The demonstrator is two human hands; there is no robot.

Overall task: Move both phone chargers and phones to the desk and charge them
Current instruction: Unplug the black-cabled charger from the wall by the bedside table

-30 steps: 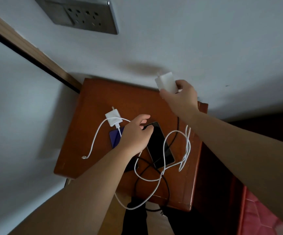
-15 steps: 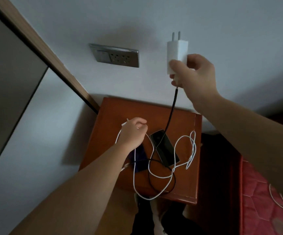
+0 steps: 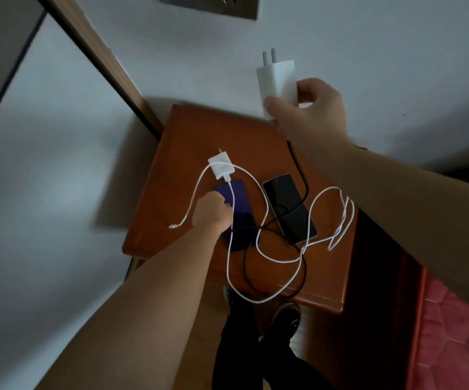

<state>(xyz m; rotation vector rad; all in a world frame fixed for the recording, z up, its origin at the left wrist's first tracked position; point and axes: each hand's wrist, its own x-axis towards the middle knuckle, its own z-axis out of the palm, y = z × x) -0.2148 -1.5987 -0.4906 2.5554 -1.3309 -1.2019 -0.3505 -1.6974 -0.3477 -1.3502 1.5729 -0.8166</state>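
Left hand (image 3: pixel 213 211) rests on the left edge of the purple phone (image 3: pixel 241 204), fingers curled; whether they grip it cannot be determined. The small white charger (image 3: pixel 221 168) lies just behind that phone on the wooden nightstand (image 3: pixel 171 164), its white cable (image 3: pixel 283 261) looped across the top. The black phone (image 3: pixel 289 206) lies flat further right. Right hand (image 3: pixel 312 111) grips the large white charger (image 3: pixel 276 80) above the nightstand, 2 prongs up, black cable (image 3: pixel 302 175) trailing down.

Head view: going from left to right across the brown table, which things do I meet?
Loose white cable end, small white charger, black phone, looped white cable. Blue phone left out: it overlaps the charger.
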